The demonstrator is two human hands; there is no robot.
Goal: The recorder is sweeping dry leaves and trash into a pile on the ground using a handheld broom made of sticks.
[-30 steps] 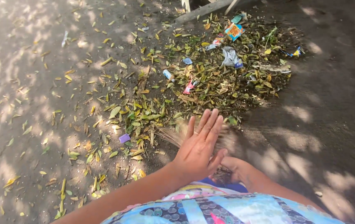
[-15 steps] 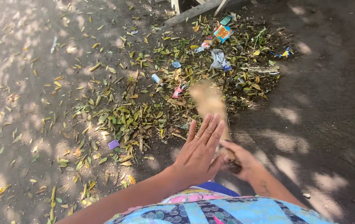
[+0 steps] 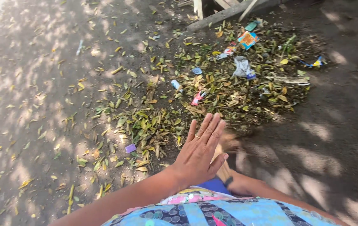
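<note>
Though blurred, the hand broom (image 3: 225, 144) lies low beside the leaf pile (image 3: 229, 86), gripped at its bound handle end by the right hand (image 3: 239, 184) (mostly hidden). It looks light, with springy bristles. The left hand (image 3: 197, 152) hangs flat, fingers extended, holding nothing.

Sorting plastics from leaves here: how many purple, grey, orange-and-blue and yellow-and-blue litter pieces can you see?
Purple flat square scrap: 1
Grey crumpled plastic bag: 1
Orange-and-blue printed packet: 1
Yellow-and-blue twisted wrapper: 1
Total: 4
</note>
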